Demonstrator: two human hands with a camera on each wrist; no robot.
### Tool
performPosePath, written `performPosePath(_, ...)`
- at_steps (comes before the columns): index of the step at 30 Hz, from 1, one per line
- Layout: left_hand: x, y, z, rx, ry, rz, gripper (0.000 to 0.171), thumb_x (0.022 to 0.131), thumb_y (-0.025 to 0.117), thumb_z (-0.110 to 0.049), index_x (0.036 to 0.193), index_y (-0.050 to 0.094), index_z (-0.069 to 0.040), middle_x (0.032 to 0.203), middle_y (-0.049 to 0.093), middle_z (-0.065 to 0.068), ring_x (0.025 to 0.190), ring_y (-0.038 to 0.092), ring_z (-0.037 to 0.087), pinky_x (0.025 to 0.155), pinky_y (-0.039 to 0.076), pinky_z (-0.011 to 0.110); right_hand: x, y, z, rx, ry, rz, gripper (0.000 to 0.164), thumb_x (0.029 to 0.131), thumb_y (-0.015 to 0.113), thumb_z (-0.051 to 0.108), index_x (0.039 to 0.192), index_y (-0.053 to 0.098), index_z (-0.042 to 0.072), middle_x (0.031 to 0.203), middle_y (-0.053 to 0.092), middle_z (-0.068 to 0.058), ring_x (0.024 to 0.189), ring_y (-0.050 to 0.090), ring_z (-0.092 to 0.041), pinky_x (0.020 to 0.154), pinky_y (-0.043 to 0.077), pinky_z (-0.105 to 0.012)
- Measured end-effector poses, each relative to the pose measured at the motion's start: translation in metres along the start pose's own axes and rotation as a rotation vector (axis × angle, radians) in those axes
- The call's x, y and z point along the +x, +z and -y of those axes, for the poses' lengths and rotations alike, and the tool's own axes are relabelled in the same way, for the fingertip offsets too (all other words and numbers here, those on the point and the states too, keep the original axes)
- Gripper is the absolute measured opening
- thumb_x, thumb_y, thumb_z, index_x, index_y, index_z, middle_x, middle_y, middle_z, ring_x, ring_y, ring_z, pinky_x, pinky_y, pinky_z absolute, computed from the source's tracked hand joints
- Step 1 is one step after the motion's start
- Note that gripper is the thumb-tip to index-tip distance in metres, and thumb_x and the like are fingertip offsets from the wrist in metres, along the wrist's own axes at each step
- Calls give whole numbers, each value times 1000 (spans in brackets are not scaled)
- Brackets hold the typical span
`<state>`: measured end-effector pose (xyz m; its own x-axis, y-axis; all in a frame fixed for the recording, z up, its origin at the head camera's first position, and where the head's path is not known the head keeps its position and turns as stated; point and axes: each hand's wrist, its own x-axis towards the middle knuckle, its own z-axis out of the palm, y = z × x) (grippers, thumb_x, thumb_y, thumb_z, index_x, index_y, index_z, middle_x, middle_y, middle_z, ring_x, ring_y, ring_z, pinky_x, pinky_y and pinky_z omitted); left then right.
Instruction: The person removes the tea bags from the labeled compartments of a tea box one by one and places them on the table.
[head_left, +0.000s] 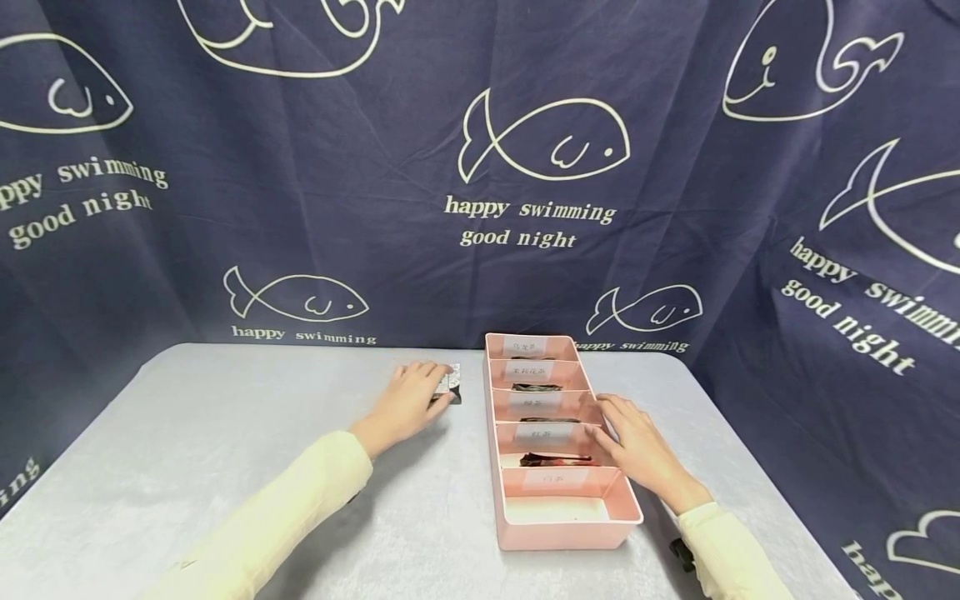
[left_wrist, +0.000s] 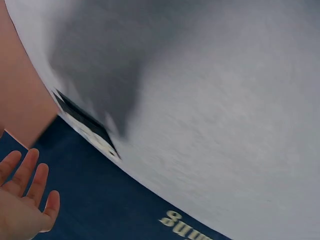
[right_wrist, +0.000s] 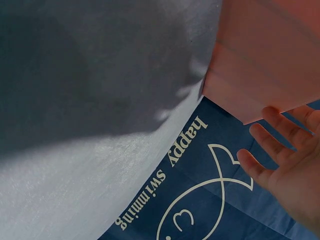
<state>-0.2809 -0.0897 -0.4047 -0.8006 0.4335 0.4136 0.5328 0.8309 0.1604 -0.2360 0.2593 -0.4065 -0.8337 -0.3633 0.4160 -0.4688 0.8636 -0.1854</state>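
My left hand (head_left: 405,402) is over a small flat packet (head_left: 454,377), black at the edge with a pale patterned top, on the table left of the box. The left wrist view shows its fingers (left_wrist: 36,182) loosely extended, with the packet (left_wrist: 87,125) lying beyond them. A long pink divided box (head_left: 562,535) stands to the right of the packet. Beside its right wall is my right hand (head_left: 641,442), fingertips and thumb right at the rim. In the right wrist view these fingers (right_wrist: 270,142) spread along the box's pink wall (right_wrist: 270,60).
White paper labels with writing mark the box's compartments, such as the label (head_left: 543,434) near the front. A red and black packet (head_left: 558,460) lies in one compartment; dark packets (head_left: 536,387) show farther back. A dark blue printed curtain (head_left: 420,208) borders the grey table (head_left: 420,533).
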Motion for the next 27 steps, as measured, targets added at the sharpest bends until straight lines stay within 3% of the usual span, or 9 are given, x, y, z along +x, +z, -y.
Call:
performPosePath(17, -9, -16, -59, 15, 290, -94, 33, 88, 55, -33, 115, 57, -13, 107, 61, 0, 103, 52, 17, 90, 38, 37, 0, 1, -2, 13, -9, -12, 38, 88, 57, 25, 116, 54, 0, 120, 55, -17, 114, 48, -35, 89, 38, -53)
performPosePath(27, -11, -14, -86, 51, 396, -55, 30, 88, 55, -36, 113, 58, -20, 108, 61, -8, 105, 52, 14, 89, 39, 32, -1, 1, -1, 19, 3, -4, 42, 88, 56, 25, 119, 52, -3, 122, 53, -20, 116, 46, -36, 91, 36, -53)
